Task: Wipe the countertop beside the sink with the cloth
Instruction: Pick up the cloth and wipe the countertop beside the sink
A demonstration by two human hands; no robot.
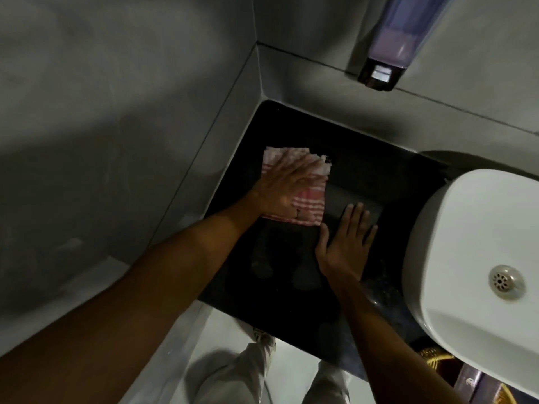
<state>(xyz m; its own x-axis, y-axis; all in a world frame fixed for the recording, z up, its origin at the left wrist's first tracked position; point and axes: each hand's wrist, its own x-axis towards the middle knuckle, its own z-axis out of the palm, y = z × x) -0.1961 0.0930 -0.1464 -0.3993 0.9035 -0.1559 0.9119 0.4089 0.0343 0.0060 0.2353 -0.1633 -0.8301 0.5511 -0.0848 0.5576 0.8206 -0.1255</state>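
A folded red-and-white striped cloth [309, 204] lies flat on the black countertop [379, 176], in its far left part near the wall corner. My left hand [284, 185] presses down on the cloth with its fingers spread, covering most of it. To the right of the cloth, my right hand [345, 243] rests palm down on the bare counter with fingers apart, holding nothing. The white sink [466, 228] stands at the right edge of the counter.
Grey tiled walls [116, 112] close in the counter on the left and at the back. A soap dispenser [388, 53] hangs on the back wall above the sink. The sink's metal drain [503, 281] shows. Below the counter's near edge are my legs and the pale floor.
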